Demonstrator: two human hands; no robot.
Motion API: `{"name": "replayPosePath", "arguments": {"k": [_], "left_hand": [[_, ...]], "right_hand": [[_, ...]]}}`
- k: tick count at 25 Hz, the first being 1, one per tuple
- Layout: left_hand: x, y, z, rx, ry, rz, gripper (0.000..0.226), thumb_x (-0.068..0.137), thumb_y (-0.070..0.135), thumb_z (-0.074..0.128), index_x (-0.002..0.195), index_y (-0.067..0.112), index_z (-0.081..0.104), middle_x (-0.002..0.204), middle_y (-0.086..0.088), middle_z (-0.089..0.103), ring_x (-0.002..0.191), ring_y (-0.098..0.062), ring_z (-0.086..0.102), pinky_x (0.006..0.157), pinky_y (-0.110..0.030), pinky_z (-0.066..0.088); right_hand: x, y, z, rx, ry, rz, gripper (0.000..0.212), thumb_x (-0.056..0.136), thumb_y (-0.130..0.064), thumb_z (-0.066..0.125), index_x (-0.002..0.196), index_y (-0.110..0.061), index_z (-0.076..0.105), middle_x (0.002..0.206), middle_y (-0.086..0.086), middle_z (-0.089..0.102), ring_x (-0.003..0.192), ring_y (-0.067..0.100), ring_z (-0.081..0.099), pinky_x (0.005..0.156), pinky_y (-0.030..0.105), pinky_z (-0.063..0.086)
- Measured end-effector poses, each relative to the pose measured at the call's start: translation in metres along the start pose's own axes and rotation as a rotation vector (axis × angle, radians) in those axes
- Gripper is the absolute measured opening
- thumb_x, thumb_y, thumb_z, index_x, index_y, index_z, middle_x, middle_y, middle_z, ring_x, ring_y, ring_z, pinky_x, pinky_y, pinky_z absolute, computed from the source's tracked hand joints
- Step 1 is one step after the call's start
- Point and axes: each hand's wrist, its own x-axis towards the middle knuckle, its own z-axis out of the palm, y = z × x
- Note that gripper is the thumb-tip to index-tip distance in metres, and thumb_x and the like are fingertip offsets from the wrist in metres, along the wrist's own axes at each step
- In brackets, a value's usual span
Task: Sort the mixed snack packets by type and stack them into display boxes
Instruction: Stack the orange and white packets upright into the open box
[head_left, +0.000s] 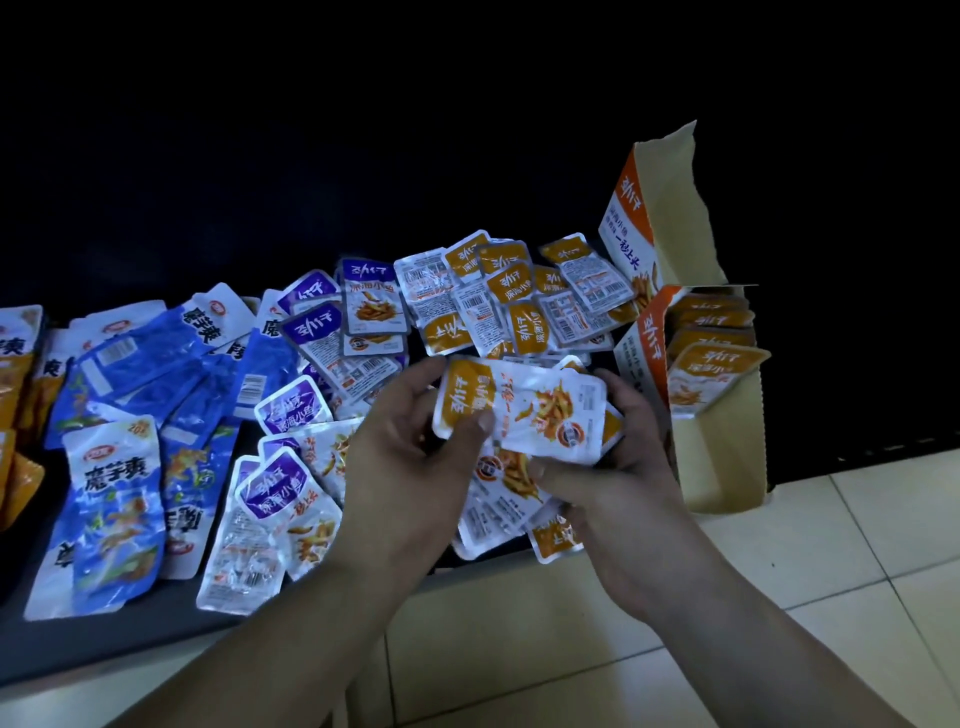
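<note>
**A:** How far along does the sorting look?

**B:** Partway, I'd judge. The dark table across the left and centre of the frame carries packets roughly gathered by colour, but nearly all of them lie loose. The biggest group is the blue packets at lower left, overlapping one another. Next come the loose orange packets heaped at upper centre, many of them face down. Then the purple packets sit between those two groups. A few more orange-toned packets are cut off by the left edge.

**A:** So the grouping is mostly there and the boxing isn't?

**B:** That's my reading. Only one display box shows. It stands at the right of the frame by the table's end, with its torn lid flap raised toward the upper right. No box for blue or purple is in view.

**A:** What's inside it?

**B:** Boxed orange packets, one type only, lean in a row one behind another. I can't tell how deep the row runs.

**A:** And the hands?

**B:** They hold an orange bundle at centre frame, just beside the box's open front. The left hand pinches the top packet's end between thumb and fingers. The right hand cups the bundle with its fingers curled round the far edge.
</note>
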Motion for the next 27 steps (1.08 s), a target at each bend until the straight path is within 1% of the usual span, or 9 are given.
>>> {"name": "replayPosePath", "arguments": {"k": [4, 7, 11, 14, 16, 19, 21, 23, 27], "left_hand": [[0.024, 0.001, -0.027, 0.024, 0.082, 0.031, 0.046, 0.095, -0.004, 0.066, 0.129, 0.028, 0.065, 0.111, 0.005, 0.076, 0.098, -0.015, 0.075, 0.079, -0.033, 0.063], [0.034, 0.012, -0.040, 0.188, -0.203, 0.080, 0.058, 0.097, -0.005, 0.061, 0.140, 0.034, 0.057, 0.109, 0.010, 0.072, 0.093, -0.010, 0.074, 0.068, -0.020, 0.059], [0.035, 0.006, -0.032, 0.469, -0.436, 0.095, 0.070, 0.098, 0.010, 0.066, 0.149, 0.047, 0.036, 0.113, 0.008, 0.069, 0.092, -0.029, 0.074, 0.077, -0.055, 0.061], [0.031, 0.004, -0.016, 0.498, -0.496, 0.193, 0.081, 0.094, 0.011, 0.072, 0.153, 0.049, 0.030, 0.121, 0.012, 0.065, 0.083, -0.021, 0.073, 0.074, -0.042, 0.062], [0.028, 0.004, -0.011, 0.391, -0.385, 0.204, 0.085, 0.087, 0.013, 0.082, 0.152, 0.043, 0.036, 0.124, 0.014, 0.062, 0.084, -0.013, 0.074, 0.073, -0.027, 0.060], [0.015, -0.001, -0.021, 0.361, -0.071, 0.085, 0.066, 0.077, 0.050, 0.080, 0.138, 0.038, 0.057, 0.121, 0.017, 0.066, 0.101, 0.000, 0.069, 0.084, -0.023, 0.057], [-0.005, -0.004, -0.019, 0.286, -0.057, -0.099, 0.066, 0.070, 0.061, 0.074, 0.131, 0.039, 0.063, 0.112, 0.020, 0.073, 0.100, 0.005, 0.068, 0.087, -0.025, 0.056], [-0.019, -0.003, -0.011, 0.112, -0.141, -0.226, 0.065, 0.074, 0.048, 0.077, 0.135, 0.039, 0.059, 0.105, 0.037, 0.070, 0.097, 0.014, 0.067, 0.081, -0.018, 0.059], [-0.018, -0.002, -0.006, 0.122, -0.261, -0.104, 0.076, 0.077, 0.015, 0.086, 0.142, 0.035, 0.052, 0.094, 0.051, 0.062, 0.091, 0.033, 0.055, 0.069, 0.002, 0.046]], "right_hand": [[0.007, 0.007, -0.007, -0.051, 0.072, 0.095, 0.090, 0.078, 0.019, 0.072, 0.135, -0.047, 0.050, 0.102, -0.008, 0.076, 0.105, 0.025, 0.071, 0.090, 0.064, 0.057], [0.011, 0.003, -0.015, -0.039, 0.032, 0.126, 0.083, 0.082, 0.019, 0.067, 0.129, -0.048, 0.054, 0.106, -0.004, 0.075, 0.108, 0.031, 0.070, 0.088, 0.065, 0.057], [0.006, -0.005, -0.007, 0.037, -0.073, 0.130, 0.063, 0.089, 0.010, 0.058, 0.124, -0.043, 0.063, 0.108, -0.002, 0.076, 0.102, 0.030, 0.073, 0.092, 0.066, 0.054], [-0.004, -0.003, 0.001, 0.009, -0.092, 0.100, 0.053, 0.090, 0.001, 0.070, 0.125, -0.038, 0.061, 0.110, -0.002, 0.077, 0.102, 0.023, 0.075, 0.095, 0.055, 0.057], [-0.003, 0.003, 0.002, 0.030, -0.026, 0.095, 0.057, 0.089, 0.004, 0.073, 0.127, -0.036, 0.060, 0.111, -0.003, 0.077, 0.105, 0.023, 0.074, 0.096, 0.057, 0.057], [0.002, 0.005, 0.000, 0.154, 0.121, 0.080, 0.055, 0.090, 0.002, 0.073, 0.130, -0.033, 0.057, 0.112, 0.001, 0.076, 0.104, 0.027, 0.074, 0.093, 0.063, 0.057], [0.003, 0.002, 0.001, 0.199, 0.195, 0.032, 0.056, 0.091, 0.000, 0.072, 0.131, -0.035, 0.055, 0.111, -0.001, 0.076, 0.105, 0.028, 0.074, 0.093, 0.064, 0.056], [0.004, 0.000, 0.005, 0.217, 0.197, 0.012, 0.057, 0.093, -0.001, 0.071, 0.132, -0.039, 0.054, 0.114, -0.002, 0.076, 0.108, 0.029, 0.073, 0.093, 0.065, 0.055], [0.003, -0.012, 0.004, 0.205, 0.085, 0.020, 0.062, 0.092, 0.006, 0.066, 0.134, -0.039, 0.056, 0.120, -0.001, 0.075, 0.110, 0.030, 0.073, 0.092, 0.060, 0.058]]}}
